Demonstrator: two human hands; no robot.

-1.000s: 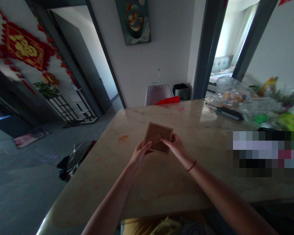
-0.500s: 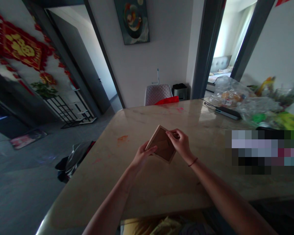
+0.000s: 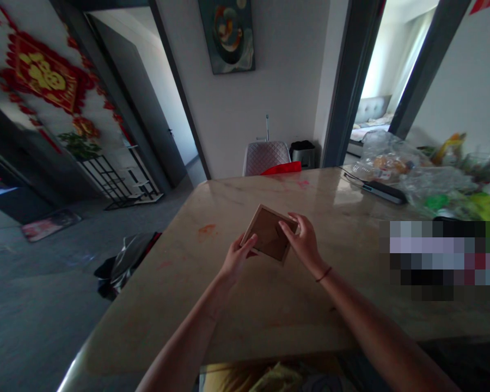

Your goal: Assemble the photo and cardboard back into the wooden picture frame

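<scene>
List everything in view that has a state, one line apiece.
Square wooden frame with brown backing, tilted, backing toward the camera
Bare left hand, closed on the frame's left side
Bare right hand, touching the frame's right corner; grip unclear
Tan, marble-patterned table, stained orange-red in places
Quilted grey chair, upright beyond the table
Flat grey door, open
Clear plastic bag, crumpled

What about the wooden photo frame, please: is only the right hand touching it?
No, the left hand also grips the wooden photo frame at its left side.
</scene>
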